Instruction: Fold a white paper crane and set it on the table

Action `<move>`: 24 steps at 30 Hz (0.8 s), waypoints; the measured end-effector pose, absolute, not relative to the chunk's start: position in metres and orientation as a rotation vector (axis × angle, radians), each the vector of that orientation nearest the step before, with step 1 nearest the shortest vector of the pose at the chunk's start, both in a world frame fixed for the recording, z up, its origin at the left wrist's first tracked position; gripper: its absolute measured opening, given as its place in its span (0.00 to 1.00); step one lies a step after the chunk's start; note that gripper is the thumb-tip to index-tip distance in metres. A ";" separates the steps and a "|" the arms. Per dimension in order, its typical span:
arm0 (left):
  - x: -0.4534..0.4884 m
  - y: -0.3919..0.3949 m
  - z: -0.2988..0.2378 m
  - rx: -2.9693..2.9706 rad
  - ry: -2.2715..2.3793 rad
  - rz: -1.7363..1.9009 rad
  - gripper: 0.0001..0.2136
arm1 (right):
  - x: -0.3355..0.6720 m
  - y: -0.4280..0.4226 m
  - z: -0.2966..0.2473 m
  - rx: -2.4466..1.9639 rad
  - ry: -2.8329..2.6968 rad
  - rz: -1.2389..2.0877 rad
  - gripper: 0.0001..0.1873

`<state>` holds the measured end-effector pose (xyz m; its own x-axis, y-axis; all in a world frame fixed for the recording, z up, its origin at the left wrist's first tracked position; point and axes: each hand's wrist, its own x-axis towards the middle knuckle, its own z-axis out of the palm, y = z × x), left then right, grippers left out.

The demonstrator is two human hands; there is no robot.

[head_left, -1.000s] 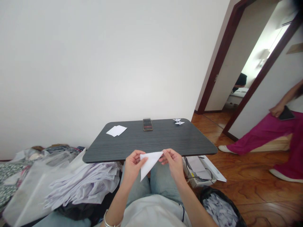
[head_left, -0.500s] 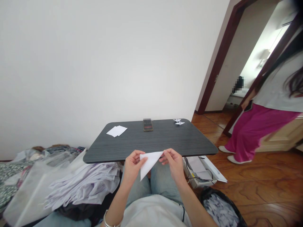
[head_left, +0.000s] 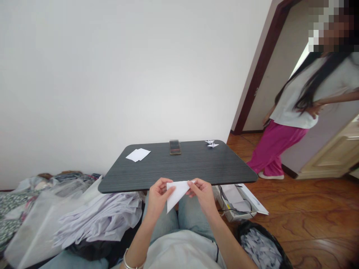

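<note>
A white paper folded into a triangle hangs over my lap, just in front of the near edge of the dark wood-grain table. My left hand pinches its left corner. My right hand pinches its right corner, with the fingers curled over the top edge. The triangle's point hangs down between my knees.
On the table lie flat white sheets at the back left, a phone at the back middle and folded paper cranes at the back right. Paper heaps lie left, a bin right. A person stands by the doorway.
My right hand has slid a little to the left along the paper's top edge. The person at the right has walked from the right edge toward the doorway.
</note>
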<state>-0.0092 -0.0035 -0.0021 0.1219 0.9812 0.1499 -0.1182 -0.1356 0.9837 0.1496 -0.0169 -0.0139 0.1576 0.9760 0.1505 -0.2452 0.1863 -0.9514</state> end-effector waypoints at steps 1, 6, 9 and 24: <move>-0.009 -0.004 -0.002 1.290 0.959 1.264 0.12 | 0.150 -0.017 -0.014 -0.960 -0.992 1.095 0.15; -0.005 -0.006 -0.001 1.293 0.936 1.251 0.14 | 0.149 -0.017 -0.014 -0.975 -0.983 1.073 0.15; -0.002 -0.008 0.001 1.306 0.937 1.206 0.15 | 0.148 -0.017 -0.014 -0.988 -0.989 1.056 0.16; -0.001 -0.006 -0.004 1.267 0.996 1.158 0.16 | 0.149 -0.017 -0.018 -0.991 -0.980 1.028 0.18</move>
<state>-0.0010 -0.0063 -0.0042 0.1695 0.9835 0.0626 -0.0850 -0.0487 0.9952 0.1492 -0.0166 -0.0176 0.2200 0.9615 0.1649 -0.2104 0.2118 -0.9544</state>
